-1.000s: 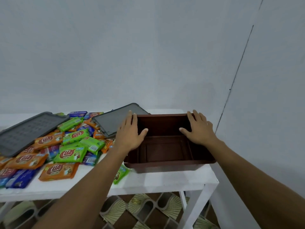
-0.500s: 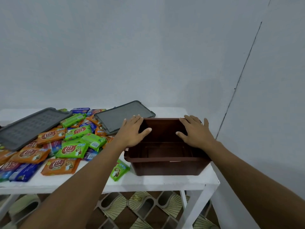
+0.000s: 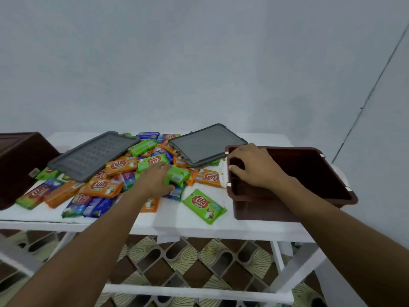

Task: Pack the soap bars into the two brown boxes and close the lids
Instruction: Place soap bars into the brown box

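Observation:
An open brown box (image 3: 309, 171) stands at the right end of the white table (image 3: 199, 227). My right hand (image 3: 254, 166) grips its left rim, fingers curled over the edge. My left hand (image 3: 155, 180) pinches a green soap bar (image 3: 178, 176) at the edge of a pile of orange, green and blue soap bars (image 3: 104, 185). One green bar (image 3: 204, 206) lies apart near the front edge. A second brown box (image 3: 17, 165) stands at the far left, partly cut off.
Two grey lids lie on the pile: a ribbed one (image 3: 93, 155) on the left, a smooth one (image 3: 205, 144) leaning beside the open box. A grey wall stands behind and to the right. Patterned floor tiles show under the table's white frame.
My left hand left the box rim and moved left to the pile, taking hold of a green bar. My right hand shifted to the box's left rim. The view swung left.

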Available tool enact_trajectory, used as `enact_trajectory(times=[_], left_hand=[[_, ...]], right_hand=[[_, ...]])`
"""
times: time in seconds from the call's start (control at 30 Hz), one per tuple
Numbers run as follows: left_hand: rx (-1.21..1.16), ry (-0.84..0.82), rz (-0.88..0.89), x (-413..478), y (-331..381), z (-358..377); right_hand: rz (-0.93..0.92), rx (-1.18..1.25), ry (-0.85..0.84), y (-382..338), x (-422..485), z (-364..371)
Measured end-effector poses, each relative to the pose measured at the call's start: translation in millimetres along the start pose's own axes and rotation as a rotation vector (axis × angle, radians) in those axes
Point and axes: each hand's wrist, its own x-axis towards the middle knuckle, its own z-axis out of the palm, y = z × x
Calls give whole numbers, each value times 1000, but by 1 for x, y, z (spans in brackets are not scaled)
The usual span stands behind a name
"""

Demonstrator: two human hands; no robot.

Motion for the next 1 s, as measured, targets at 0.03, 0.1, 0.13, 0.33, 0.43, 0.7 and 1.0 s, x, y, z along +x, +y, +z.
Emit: enact_trajectory(times=[0.03, 0.1, 0.13, 0.33, 0.43, 0.7, 1.0], left_hand=[[39, -44, -13, -2, -14, 2], [74, -143, -1, -6, -38, 8], [54, -179, 23, -6, -47, 10], [11, -112, 165, 1, -78, 7], [-21, -58, 243, 1, -85, 5], [-181, 3, 268, -3, -107, -11], [-250, -53, 294, 18, -80, -55]], right_hand=[[-32, -22, -11, -15, 8, 4], [-108, -74, -56, -41, 20, 13], [-130, -95, -89, -54, 25, 16], [-29, -326, -494, -125, 36, 56], [114, -295, -557, -136, 34, 83], [312, -7, -461, -146, 58, 81], [273, 420, -304, -137, 89, 2]])
